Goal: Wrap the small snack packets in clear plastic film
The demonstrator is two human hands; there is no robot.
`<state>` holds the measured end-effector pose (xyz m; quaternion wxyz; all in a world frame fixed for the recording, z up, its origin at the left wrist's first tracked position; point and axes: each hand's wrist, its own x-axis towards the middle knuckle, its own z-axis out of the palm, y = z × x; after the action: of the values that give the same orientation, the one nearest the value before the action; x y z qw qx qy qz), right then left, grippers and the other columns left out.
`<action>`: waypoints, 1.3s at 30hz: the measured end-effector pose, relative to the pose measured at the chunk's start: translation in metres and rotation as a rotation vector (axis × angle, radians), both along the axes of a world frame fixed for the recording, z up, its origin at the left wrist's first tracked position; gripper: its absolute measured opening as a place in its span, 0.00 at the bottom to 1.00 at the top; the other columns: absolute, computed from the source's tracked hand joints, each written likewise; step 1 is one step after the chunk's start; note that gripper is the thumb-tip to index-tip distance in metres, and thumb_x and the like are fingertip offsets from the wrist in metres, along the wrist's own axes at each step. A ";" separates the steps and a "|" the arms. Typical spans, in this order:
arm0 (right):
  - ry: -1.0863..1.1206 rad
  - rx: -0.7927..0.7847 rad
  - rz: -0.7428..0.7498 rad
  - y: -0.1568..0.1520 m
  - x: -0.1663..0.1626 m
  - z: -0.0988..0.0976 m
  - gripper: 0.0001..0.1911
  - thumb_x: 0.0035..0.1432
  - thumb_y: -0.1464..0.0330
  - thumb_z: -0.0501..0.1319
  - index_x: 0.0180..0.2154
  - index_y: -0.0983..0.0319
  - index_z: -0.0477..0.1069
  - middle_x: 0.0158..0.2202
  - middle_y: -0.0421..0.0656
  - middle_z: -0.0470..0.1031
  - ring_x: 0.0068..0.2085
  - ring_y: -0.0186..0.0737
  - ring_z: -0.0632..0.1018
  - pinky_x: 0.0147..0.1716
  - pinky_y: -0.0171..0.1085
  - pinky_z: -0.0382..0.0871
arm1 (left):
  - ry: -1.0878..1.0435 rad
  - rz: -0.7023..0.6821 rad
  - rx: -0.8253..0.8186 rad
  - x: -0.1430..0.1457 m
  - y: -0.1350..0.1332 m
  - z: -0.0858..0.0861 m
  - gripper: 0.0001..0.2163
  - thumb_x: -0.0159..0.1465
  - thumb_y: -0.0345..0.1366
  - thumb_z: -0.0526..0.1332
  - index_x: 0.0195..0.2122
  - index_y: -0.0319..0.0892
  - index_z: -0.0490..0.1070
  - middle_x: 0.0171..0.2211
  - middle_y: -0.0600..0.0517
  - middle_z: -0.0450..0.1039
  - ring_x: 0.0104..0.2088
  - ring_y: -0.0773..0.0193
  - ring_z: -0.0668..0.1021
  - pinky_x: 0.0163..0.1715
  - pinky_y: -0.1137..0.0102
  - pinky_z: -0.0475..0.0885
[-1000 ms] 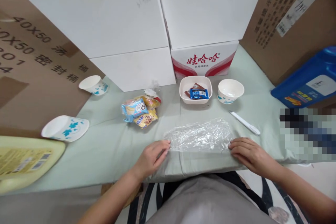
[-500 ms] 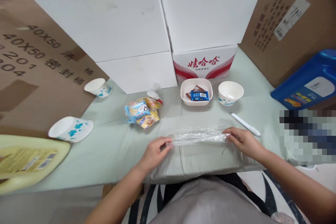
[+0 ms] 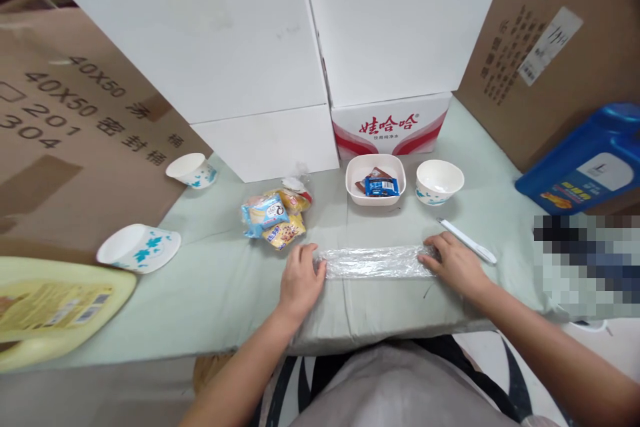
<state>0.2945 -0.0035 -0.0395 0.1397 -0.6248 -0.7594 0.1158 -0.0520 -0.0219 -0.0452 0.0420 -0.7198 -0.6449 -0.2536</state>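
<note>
A sheet of clear plastic film (image 3: 373,262) lies folded into a narrow strip across the pale green cloth (image 3: 210,287). My left hand (image 3: 300,275) rests on the strip's left end, fingers together and thumb on the film. My right hand (image 3: 453,264) holds the right end, with its fingers curled over the edge. Just beyond my right hand lies a white knife-like tool (image 3: 467,240).
Behind the film stand a white square dish (image 3: 353,190) holding snack packets and a white paper bowl (image 3: 440,181). A pile of snack packets (image 3: 273,217) lies at centre left. Two paper bowls (image 3: 137,247) lie tipped at the left. Cardboard boxes wall the back; a blue jug (image 3: 585,160) lies right.
The film was a wide flat sheet a second ago. Both hands lifted its near edge and folded it away from me, so it is now a narrow strip farther from the table's edge.
</note>
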 end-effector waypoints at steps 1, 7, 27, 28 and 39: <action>0.018 -0.001 0.018 0.000 0.000 0.000 0.11 0.61 0.60 0.56 0.39 0.59 0.70 0.40 0.47 0.73 0.40 0.47 0.76 0.38 0.41 0.68 | 0.044 0.006 0.039 0.001 0.000 0.002 0.11 0.61 0.31 0.58 0.45 0.40 0.69 0.42 0.42 0.69 0.44 0.49 0.74 0.43 0.58 0.71; 0.399 -0.037 0.028 -0.007 -0.005 0.005 0.08 0.57 0.64 0.57 0.28 0.58 0.62 0.41 0.47 0.73 0.40 0.44 0.75 0.37 0.41 0.69 | 0.062 -0.340 -0.004 0.039 -0.019 0.013 0.10 0.67 0.30 0.53 0.46 0.42 0.71 0.40 0.45 0.72 0.40 0.55 0.74 0.42 0.61 0.72; 1.217 -0.851 0.050 0.034 -0.084 0.037 0.25 0.55 0.50 0.63 0.45 0.61 0.66 0.49 0.51 0.71 0.42 0.43 0.79 0.40 0.43 0.74 | 0.043 -0.867 -0.442 0.072 -0.031 0.005 0.26 0.62 0.37 0.61 0.61 0.40 0.61 0.63 0.40 0.59 0.65 0.46 0.59 0.63 0.52 0.58; 1.223 -0.851 0.033 0.039 -0.089 0.031 0.26 0.54 0.50 0.63 0.46 0.61 0.65 0.50 0.51 0.70 0.42 0.43 0.79 0.41 0.44 0.74 | 0.034 -0.864 -0.441 0.072 -0.031 0.004 0.27 0.62 0.37 0.61 0.61 0.39 0.60 0.62 0.40 0.59 0.64 0.46 0.60 0.63 0.53 0.58; 0.771 -0.170 0.124 0.024 -0.074 0.008 0.13 0.57 0.61 0.58 0.42 0.60 0.71 0.42 0.46 0.75 0.39 0.40 0.76 0.39 0.42 0.72 | -0.048 -0.875 -0.417 0.070 -0.032 -0.002 0.26 0.61 0.35 0.59 0.61 0.37 0.59 0.62 0.38 0.61 0.64 0.47 0.61 0.63 0.50 0.58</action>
<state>0.2201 0.0206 -0.0315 0.3553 -0.4976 -0.6753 0.4124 0.0177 -0.0536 -0.0470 -0.2285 -0.9105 -0.3194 -0.1294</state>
